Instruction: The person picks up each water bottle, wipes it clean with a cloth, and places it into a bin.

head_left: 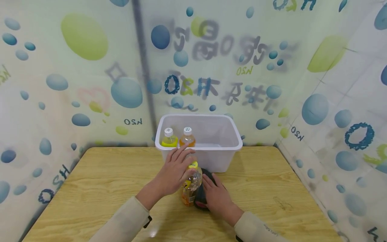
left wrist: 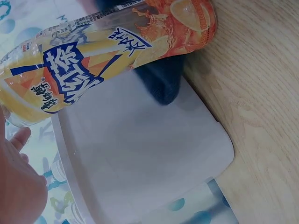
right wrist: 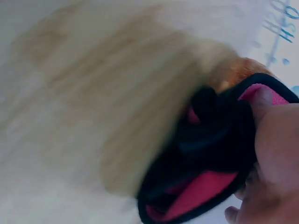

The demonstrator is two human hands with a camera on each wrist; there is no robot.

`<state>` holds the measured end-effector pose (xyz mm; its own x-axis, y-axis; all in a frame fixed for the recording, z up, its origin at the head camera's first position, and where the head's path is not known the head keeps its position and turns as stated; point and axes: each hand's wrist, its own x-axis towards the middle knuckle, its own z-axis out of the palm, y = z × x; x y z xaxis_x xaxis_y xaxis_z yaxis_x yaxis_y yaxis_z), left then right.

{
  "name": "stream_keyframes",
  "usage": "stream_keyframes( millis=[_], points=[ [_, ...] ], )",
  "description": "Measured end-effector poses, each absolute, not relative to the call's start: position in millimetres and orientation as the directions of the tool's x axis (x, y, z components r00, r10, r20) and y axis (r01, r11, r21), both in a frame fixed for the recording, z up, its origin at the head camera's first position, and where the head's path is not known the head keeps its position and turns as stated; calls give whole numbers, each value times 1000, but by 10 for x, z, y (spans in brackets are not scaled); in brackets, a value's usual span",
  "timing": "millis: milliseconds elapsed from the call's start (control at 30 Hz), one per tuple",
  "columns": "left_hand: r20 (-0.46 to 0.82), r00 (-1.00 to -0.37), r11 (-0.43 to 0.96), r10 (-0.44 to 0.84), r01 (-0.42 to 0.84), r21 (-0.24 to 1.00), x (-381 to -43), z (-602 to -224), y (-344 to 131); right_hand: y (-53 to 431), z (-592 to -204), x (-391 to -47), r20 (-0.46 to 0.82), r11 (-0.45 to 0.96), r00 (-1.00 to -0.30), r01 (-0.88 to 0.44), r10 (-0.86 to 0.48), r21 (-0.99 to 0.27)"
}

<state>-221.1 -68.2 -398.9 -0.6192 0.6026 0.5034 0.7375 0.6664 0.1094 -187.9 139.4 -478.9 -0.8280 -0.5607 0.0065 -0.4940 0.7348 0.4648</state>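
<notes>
An iced-tea bottle (head_left: 188, 194) with a yellow cap and an orange-and-yellow label (left wrist: 112, 51) stands in front of the bin. My left hand (head_left: 169, 176) holds it near the top, thumb at the neck and fingers around the cap area. Against its right side lies a dark cloth item (head_left: 199, 198), black-edged with a pink inner side (right wrist: 205, 191); its exact kind is unclear. My right hand (head_left: 219, 201) grips this item, the thumb over its pink lining in the right wrist view. Part of the bottle is hidden by the left hand.
A white plastic bin (head_left: 211, 160) stands behind the hands at the table's far side. Inside, at its left, are a yellow drink bottle (head_left: 169, 140) and an orange drink bottle (head_left: 187, 137), both white-capped. Patterned curtain walls (head_left: 257, 101) surround the wooden table (head_left: 121, 174).
</notes>
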Motion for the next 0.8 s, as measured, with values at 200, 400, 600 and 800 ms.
stream_keyframes(
  millis=[200,400,600,800],
  points=[
    [503,-622,668,600,736,112,-2191,-3979,-689,1377,-4874,-1858,-63,684,-838,-483,-542,546],
    [497,-622,678,605,730,89,-2193,-3954,-688,1411,-4911,-1898,-72,706,-839,-497,-539,504],
    [503,-610,682,612,729,55,-2198,-3895,-694,1455,-4881,-1918,-71,745,-841,-512,-537,428],
    [521,-597,664,610,744,73,-2207,-3803,-715,1522,-4785,-1929,13,790,-828,-530,-561,309]
  ],
)
